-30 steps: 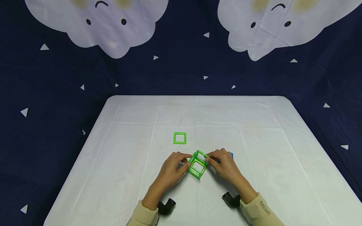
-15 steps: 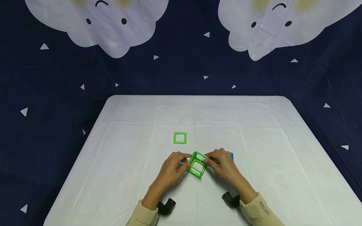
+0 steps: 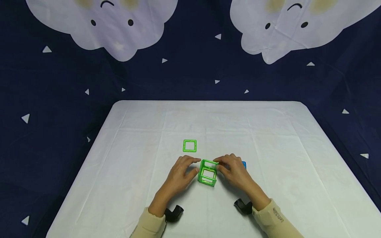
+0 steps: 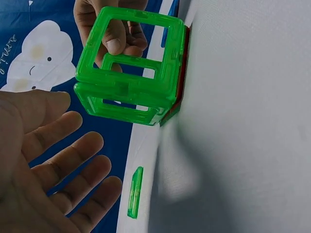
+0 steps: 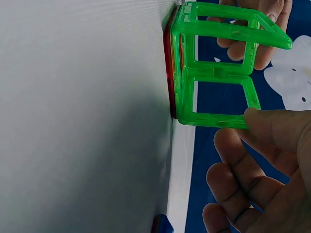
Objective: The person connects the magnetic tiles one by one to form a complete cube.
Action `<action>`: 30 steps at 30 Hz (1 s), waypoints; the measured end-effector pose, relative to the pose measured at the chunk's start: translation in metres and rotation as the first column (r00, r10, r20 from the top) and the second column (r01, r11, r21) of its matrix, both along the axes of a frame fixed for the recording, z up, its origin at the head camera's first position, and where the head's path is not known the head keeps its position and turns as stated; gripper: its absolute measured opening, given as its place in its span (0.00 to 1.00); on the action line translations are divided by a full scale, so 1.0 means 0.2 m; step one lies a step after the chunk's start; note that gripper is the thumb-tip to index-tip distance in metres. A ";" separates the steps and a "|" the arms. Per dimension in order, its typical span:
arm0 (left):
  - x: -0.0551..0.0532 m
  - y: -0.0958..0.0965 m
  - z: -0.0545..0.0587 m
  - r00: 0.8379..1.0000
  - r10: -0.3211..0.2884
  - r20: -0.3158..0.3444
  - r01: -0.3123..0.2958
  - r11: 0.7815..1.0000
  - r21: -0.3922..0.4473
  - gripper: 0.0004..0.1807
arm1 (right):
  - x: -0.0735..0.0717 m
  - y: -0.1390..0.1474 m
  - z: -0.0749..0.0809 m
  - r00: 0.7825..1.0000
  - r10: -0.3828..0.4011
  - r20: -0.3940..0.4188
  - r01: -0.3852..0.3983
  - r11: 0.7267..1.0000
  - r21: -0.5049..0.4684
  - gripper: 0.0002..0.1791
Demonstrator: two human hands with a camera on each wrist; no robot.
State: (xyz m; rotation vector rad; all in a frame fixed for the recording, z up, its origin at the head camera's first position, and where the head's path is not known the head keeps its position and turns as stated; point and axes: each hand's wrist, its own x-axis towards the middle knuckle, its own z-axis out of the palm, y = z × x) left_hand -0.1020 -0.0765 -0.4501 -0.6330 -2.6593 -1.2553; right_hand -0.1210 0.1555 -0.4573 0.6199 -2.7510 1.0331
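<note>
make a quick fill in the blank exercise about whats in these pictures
The hand touching the green frame is the person's ____ one.
The loose square nearest the far edge of the table is coloured ____.
In the head view, the piece showing beside the hand that touches the frame is coloured ____.
Missing words: right; green; blue.

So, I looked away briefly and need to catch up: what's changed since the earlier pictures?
The left hand has let go of the green square-tile box and opened beside it. Seen from the head, the box has turned slightly counterclockwise; the right hand still holds its right wall. The loose green square tile and blue piece stayed put.
</note>
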 end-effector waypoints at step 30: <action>-0.02 0.02 0.00 0.999 -0.018 0.032 0.018 1.000 0.006 0.16 | -0.18 -0.04 0.13 0.998 0.054 -0.022 -0.053 0.998 0.039 0.11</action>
